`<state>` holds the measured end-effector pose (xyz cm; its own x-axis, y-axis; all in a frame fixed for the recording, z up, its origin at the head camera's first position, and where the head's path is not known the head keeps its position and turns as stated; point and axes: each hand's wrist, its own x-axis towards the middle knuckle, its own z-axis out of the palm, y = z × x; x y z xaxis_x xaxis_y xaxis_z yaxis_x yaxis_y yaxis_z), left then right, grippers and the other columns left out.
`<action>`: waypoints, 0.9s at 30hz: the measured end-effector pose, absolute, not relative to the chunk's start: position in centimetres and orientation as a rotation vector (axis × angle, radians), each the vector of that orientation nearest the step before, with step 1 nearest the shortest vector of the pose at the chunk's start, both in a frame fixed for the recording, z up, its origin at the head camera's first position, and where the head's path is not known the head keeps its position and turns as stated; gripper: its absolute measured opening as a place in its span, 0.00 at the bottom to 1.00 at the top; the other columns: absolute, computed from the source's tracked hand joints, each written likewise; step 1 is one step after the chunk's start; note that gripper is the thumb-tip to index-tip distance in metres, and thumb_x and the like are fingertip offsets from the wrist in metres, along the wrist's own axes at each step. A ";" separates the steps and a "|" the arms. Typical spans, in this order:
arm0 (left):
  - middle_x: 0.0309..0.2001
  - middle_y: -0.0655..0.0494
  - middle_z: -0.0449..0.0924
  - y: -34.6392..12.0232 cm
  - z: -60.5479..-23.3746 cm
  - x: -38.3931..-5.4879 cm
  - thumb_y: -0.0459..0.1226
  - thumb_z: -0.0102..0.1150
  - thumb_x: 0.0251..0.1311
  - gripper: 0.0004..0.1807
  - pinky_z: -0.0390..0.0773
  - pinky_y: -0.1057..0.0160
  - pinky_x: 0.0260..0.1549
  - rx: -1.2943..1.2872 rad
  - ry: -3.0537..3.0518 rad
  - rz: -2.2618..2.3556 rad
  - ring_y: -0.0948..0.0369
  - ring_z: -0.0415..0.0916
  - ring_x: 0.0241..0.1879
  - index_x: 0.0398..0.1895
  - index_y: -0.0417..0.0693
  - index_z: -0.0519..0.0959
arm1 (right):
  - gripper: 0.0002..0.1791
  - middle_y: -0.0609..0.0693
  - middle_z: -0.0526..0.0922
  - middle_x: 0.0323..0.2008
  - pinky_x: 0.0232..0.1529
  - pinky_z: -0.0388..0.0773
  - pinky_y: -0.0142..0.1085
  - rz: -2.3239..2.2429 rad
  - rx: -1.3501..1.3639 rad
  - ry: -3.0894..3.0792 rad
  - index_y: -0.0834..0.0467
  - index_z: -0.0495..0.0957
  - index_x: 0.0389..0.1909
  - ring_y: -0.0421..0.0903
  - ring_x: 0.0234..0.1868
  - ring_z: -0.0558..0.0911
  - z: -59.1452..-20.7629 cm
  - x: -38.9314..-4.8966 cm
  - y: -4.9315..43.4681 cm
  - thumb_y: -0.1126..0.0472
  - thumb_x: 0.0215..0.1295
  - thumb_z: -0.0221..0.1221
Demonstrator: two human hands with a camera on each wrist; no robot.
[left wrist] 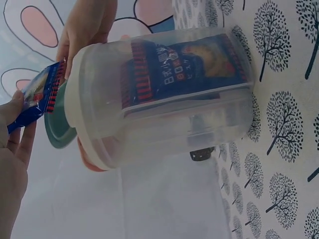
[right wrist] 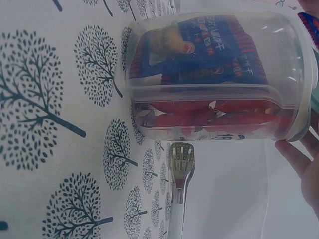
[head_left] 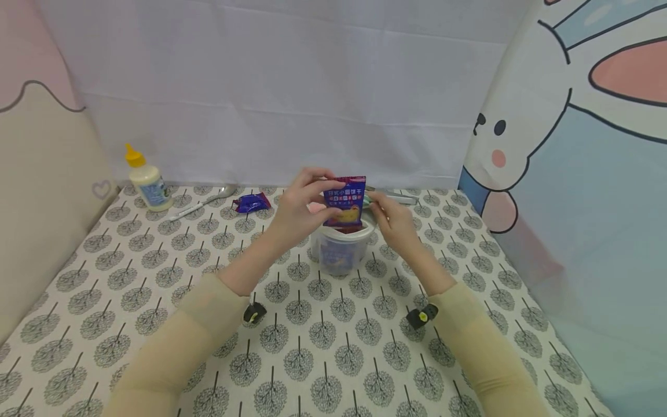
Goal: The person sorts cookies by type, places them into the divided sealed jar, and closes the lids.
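A blue-and-red biscuit packet (head_left: 345,202) is pinched between the thumb and fingers of my left hand (head_left: 302,202), upright over the mouth of a clear plastic container (head_left: 341,255). The left wrist view shows that packet (left wrist: 37,94) just outside the container's cream rim (left wrist: 82,99). Inside the container (right wrist: 279,55) are blue packets (right wrist: 199,47) and red-wrapped items (right wrist: 214,114). At the right of the rim, my right hand (head_left: 394,223) holds the edge of a raised green flip lid (left wrist: 59,119). A pink-orange lid part (left wrist: 89,158) also stands up there.
Another blue packet (head_left: 252,202) lies left of the container, near a spoon (head_left: 204,202). A yellow-capped bottle (head_left: 152,182) stands at the back left. Metal tongs (head_left: 401,198) lie behind the container, close to the back wall cloth (head_left: 292,87).
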<state>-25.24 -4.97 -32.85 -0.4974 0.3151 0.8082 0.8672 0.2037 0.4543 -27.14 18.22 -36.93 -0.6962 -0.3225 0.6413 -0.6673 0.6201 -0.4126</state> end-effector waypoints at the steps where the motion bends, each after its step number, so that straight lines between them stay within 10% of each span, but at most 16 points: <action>1: 0.52 0.44 0.71 -4.7 -33.0 -25.4 0.27 0.70 0.44 0.22 0.80 0.70 0.43 -1.120 -1.907 -1.245 0.54 0.72 0.52 0.47 0.36 0.80 | 0.13 0.59 0.83 0.46 0.43 0.83 0.43 0.887 0.773 -2.329 0.59 0.75 0.52 0.54 0.43 0.83 -36.9 -27.1 18.2 0.63 0.70 0.50; 27: 0.47 0.47 0.77 -4.4 -36.6 -25.8 0.32 0.68 0.50 0.14 0.77 0.71 0.51 -1.314 -1.990 -0.845 0.54 0.77 0.48 0.41 0.37 0.81 | 0.13 0.58 0.83 0.45 0.42 0.82 0.44 0.858 0.786 -2.311 0.56 0.74 0.52 0.54 0.41 0.83 -37.0 -27.1 18.3 0.63 0.70 0.50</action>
